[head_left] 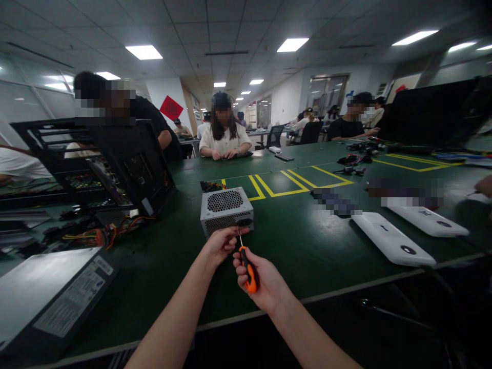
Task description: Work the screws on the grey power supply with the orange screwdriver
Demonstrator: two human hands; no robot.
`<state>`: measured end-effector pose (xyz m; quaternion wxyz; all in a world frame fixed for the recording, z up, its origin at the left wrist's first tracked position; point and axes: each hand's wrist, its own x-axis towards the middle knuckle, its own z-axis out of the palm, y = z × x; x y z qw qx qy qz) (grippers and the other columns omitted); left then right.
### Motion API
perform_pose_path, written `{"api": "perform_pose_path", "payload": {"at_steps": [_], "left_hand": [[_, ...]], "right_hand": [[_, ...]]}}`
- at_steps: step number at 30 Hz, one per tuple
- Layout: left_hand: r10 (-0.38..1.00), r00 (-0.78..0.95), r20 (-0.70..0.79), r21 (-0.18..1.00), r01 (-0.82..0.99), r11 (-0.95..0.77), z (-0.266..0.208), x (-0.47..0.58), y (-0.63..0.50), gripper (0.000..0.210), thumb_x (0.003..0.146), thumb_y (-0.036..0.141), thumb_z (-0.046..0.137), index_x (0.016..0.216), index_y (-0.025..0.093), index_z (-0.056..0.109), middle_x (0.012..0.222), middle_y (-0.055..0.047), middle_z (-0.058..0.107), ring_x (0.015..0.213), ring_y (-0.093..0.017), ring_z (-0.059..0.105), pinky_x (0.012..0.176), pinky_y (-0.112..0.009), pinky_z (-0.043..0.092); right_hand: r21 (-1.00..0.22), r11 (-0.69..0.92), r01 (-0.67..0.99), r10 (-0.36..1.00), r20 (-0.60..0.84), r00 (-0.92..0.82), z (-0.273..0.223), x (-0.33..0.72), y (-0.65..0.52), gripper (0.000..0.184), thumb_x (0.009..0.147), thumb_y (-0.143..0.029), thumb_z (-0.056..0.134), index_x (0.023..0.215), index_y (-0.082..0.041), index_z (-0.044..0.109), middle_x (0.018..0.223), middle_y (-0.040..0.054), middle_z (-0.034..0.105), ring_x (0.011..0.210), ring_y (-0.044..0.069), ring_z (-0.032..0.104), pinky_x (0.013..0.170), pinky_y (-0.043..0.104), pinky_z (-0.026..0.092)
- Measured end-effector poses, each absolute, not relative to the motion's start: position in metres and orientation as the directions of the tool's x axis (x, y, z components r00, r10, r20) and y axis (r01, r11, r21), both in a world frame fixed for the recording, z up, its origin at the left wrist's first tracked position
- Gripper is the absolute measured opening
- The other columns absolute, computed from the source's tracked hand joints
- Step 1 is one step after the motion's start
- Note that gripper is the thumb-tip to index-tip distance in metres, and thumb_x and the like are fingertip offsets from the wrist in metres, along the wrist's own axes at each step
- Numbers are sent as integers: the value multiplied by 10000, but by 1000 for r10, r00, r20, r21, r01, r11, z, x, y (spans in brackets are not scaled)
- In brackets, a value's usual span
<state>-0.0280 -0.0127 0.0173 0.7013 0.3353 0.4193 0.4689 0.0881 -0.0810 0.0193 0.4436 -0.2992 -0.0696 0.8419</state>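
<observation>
In front of me a grey computer power supply (229, 201) stands on the green table, its honeycomb fan grille facing up. My right hand (262, 279) is wrapped round the orange and black handle of a screwdriver (251, 277). The thin shaft points away from me, toward the power supply's near side. My left hand (222, 245) is pinched close to the screwdriver's tip, just before the same side of the supply. Whatever those fingers hold, if anything, is too small to make out.
An open black computer case (132, 169) with loose cables (102, 237) stands at left. Another power supply (57, 294) lies near left. White devices (394, 239) lie on the right, and a black monitor (434, 113) stands behind. A person (225, 130) sits opposite; others work around.
</observation>
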Motion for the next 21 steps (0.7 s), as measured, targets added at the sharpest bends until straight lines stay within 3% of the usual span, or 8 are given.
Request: {"api": "perform_pose_path", "payload": {"at_steps": [3,9,21], "left_hand": [[934,209,-289,864,-363,349,18,-28,-13,165,738,66,477,852,38,593,549,0,513,340,8,238,278,-105,142],[944,226,-239,860,-402,314,13,-29,-11,159,715,31,463,813,42,587,869,-121,625,371,31,271,274,-85,166],[944,202,-260,859,-398,322,16,-27,-11,136,722,23,454,797,54,564,974,-148,625,367,38,278,273,-83,177]], "right_hand": [[-373,-616,-694,777,-432,-458,20,89,-81,341,926,-239,341,755,-56,571,567,36,515,396,37,437,358,113,328],[-402,-544,-736,824,-421,-379,17,87,-81,248,893,-216,428,715,-83,540,583,30,520,403,29,436,314,89,266],[-524,-507,-684,853,-422,-308,20,90,-75,164,842,-136,478,680,-119,489,537,-3,516,358,31,412,292,105,257]]}}
